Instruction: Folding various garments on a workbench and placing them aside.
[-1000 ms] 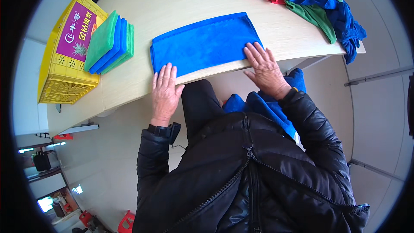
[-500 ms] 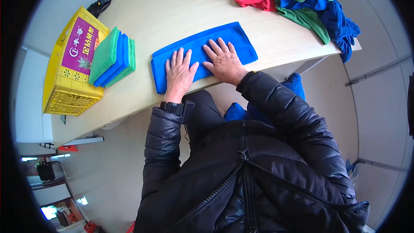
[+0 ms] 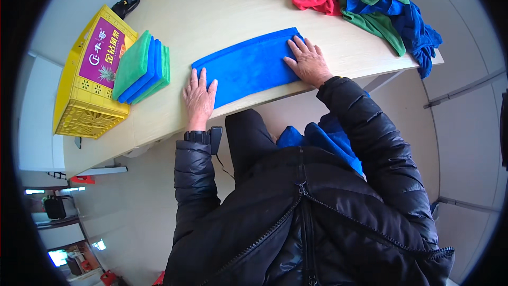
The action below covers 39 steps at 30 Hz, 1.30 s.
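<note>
A blue cloth towel, folded into a long strip, lies flat on the pale wooden table in front of me. My left hand rests on the towel's left end with its fingers stretched out. At the opposite end my right hand lies flat, fingers spread, over the towel's right edge. Neither hand grips anything. To the left, a stack of folded green and blue towels leans against a yellow plastic crate.
A loose heap of green, blue and red cloths covers the table's far right corner, partly hanging over the edge. A black and yellow strap-like item lies at the far left. More blue cloth is below the table's front edge, by my legs.
My hands have moved apart from the towel's middle out to its two ends, the left hand leftward and the right hand rightward. The towel looks smoother along its near edge.
</note>
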### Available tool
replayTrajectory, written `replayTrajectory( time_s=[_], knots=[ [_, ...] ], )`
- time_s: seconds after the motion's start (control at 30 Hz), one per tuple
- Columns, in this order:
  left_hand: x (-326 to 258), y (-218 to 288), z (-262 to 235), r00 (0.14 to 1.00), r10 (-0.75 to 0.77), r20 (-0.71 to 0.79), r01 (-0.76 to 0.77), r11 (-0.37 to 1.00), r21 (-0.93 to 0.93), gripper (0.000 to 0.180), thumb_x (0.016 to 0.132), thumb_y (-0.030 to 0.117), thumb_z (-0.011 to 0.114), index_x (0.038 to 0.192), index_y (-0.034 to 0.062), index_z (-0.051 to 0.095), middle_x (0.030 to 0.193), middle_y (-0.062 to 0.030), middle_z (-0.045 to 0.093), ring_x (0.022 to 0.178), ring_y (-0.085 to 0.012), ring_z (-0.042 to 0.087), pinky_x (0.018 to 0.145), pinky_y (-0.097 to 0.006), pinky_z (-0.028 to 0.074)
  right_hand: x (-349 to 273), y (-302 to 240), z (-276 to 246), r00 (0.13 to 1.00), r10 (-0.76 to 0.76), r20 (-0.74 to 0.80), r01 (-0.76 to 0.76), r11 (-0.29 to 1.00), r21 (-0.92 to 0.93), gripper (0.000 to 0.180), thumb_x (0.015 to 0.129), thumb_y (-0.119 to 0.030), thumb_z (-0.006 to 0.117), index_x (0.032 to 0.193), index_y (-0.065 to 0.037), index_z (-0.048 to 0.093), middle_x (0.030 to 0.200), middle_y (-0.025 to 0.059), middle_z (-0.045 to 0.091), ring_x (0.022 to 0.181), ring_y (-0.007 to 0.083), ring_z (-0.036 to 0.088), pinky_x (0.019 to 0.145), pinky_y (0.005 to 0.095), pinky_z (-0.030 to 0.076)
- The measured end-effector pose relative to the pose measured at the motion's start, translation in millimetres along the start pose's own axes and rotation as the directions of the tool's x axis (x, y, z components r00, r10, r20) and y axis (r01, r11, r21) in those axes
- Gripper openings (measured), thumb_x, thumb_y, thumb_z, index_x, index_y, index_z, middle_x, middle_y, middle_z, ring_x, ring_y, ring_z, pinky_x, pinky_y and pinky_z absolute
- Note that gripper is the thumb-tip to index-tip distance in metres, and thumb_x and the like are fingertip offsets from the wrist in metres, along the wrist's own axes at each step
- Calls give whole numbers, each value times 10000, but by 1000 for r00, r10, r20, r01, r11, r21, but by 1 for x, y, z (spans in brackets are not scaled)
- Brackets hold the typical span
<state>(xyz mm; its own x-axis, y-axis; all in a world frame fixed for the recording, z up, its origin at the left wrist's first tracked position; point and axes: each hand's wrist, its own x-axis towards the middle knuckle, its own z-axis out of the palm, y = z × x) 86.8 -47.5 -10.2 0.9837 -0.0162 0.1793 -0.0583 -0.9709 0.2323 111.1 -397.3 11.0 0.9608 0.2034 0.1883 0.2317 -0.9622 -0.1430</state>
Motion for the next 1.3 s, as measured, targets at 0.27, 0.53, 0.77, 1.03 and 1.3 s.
replayTrajectory(
  time_s=[0.27, 0.53, 0.77, 1.03, 1.3],
  knots=[
    [-11, 23, -10, 956, 198, -219, -180, 979, 97, 603, 951, 470, 559, 1428, 104, 512, 1527, -164, 431, 1447, -350, 323, 1161, -636, 181, 12, -26, -8, 979, -185, -79, 179, 980, -83, 647, 989, -453, 509, 1514, -97, 383, 1576, 152, 354, 1466, 382, 289, 1166, 584, 248],
    [0, 21, -13, 985, 155, -77, -155, 988, 3, 631, 998, 530, 433, 1497, 144, 443, 1586, -173, 346, 1484, -348, 274, 1190, -579, 149, 33, 1, 14, 985, -109, 132, 107, 994, 21, 701, 1000, -504, 474, 1547, -95, 316, 1616, 165, 273, 1485, 402, 245, 1181, 546, 243],
    [4, 22, -7, 991, 80, -109, -87, 995, -59, 643, 997, 540, 443, 1505, 144, 432, 1601, -177, 310, 1487, -377, 248, 1191, -587, 154, 38, 16, 18, 980, -125, 152, 125, 992, 11, 692, 1010, -490, 459, 1556, -98, 294, 1629, 160, 243, 1487, 400, 239, 1193, 535, 221],
    [5, 9, -6, 993, 5, -120, -21, 991, -135, 648, 991, 523, 466, 1497, 118, 436, 1593, -207, 308, 1492, -408, 217, 1173, -604, 197, 32, 17, 9, 979, -103, 174, 104, 995, 8, 685, 1010, -466, 471, 1557, -93, 296, 1630, 159, 243, 1494, 387, 230, 1199, 532, 210],
    [3, 10, -7, 992, -11, -124, -2, 995, -101, 655, 989, 529, 473, 1500, 122, 430, 1600, -198, 293, 1491, -399, 222, 1170, -595, 218, 3, -21, -9, 979, -186, 83, 186, 983, 10, 624, 1027, -393, 469, 1545, -78, 320, 1617, 167, 273, 1496, 379, 229, 1203, 516, 198]
  ],
)
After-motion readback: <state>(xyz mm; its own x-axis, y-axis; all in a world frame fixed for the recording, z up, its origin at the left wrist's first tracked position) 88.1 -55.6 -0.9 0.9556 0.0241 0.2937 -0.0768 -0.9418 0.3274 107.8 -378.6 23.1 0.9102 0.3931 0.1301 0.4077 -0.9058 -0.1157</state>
